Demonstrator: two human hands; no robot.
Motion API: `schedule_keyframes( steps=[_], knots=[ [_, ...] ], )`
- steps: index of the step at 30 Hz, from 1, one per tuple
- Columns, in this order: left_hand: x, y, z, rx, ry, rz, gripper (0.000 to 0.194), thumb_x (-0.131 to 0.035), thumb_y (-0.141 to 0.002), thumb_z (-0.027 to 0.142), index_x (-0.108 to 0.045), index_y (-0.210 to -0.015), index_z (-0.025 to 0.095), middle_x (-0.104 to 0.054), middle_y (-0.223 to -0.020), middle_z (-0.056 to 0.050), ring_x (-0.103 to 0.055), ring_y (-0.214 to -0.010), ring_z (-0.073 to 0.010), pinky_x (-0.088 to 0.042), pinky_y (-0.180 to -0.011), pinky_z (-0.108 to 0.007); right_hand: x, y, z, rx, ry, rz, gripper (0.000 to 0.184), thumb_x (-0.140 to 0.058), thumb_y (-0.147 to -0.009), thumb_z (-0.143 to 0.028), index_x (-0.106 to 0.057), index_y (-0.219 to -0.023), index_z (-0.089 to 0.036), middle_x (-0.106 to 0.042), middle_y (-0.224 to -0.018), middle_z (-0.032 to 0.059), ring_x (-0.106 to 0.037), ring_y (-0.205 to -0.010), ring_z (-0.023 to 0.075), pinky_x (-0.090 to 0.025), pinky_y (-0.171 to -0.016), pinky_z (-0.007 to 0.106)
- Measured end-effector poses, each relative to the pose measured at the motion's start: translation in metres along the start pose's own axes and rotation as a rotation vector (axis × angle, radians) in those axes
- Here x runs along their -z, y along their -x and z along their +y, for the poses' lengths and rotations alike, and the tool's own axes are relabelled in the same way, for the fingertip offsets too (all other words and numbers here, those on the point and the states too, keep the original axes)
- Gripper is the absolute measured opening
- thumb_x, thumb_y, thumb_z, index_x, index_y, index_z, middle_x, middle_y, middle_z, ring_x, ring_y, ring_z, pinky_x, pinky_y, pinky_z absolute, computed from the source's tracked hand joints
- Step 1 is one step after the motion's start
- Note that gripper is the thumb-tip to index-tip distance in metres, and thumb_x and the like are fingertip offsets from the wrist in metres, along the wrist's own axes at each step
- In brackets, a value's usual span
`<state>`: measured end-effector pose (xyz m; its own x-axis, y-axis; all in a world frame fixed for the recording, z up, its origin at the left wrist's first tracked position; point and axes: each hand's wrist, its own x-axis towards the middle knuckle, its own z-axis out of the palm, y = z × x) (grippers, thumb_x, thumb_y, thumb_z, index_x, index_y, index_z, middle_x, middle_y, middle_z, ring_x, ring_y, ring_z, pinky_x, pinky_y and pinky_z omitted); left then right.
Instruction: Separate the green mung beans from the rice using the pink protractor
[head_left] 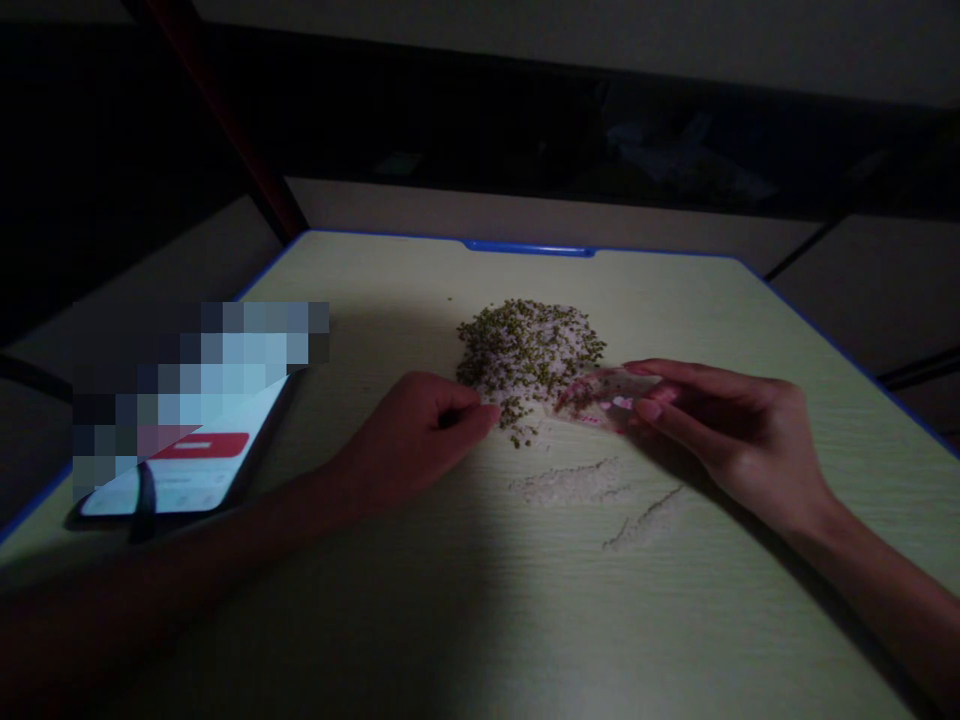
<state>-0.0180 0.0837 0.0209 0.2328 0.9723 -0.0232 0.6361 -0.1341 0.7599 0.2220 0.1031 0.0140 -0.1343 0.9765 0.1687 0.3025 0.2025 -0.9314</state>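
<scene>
A pile of green beans mixed with white grains lies on the table, both kinds jumbled together. My left hand is at the pile's near left edge, its fingers curled and thumb pressed toward the index finger; whatever they pinch, if anything, is hidden. Between the thumb and fingers of my right hand is a small clear plastic bag with pink marks, and some dark bits show at its far end. The bag's tip reaches the pile's right edge. Nearer me, a thin band of white grains is spread on the tabletop.
A lit phone or tablet lies at the left, partly pixelated, with a dark cable or strap across its lower end. The pale table has a blue edge and a blue handle at the back. The room is dark.
</scene>
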Motion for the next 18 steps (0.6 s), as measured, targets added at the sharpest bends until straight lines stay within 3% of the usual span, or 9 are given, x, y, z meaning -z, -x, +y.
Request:
schedule_keyframes(
  steps=[18],
  knots=[
    [0.0002,0.0009,-0.0003,-0.014,-0.008,0.004,0.038,-0.042,-0.077,0.033,-0.028,-0.046,0.018,-0.021,-0.048,0.006,-0.025,-0.044,-0.0067,-0.017,-0.043,-0.022,-0.0042,-0.0022,-0.0008,-0.002,0.088,0.060,0.021,-0.069,-0.067,-0.021,-0.071,-0.088,-0.020,-0.065,-0.064,0.0009,-0.056,-0.052,0.0113,-0.047,-0.047,0.023]
  ],
)
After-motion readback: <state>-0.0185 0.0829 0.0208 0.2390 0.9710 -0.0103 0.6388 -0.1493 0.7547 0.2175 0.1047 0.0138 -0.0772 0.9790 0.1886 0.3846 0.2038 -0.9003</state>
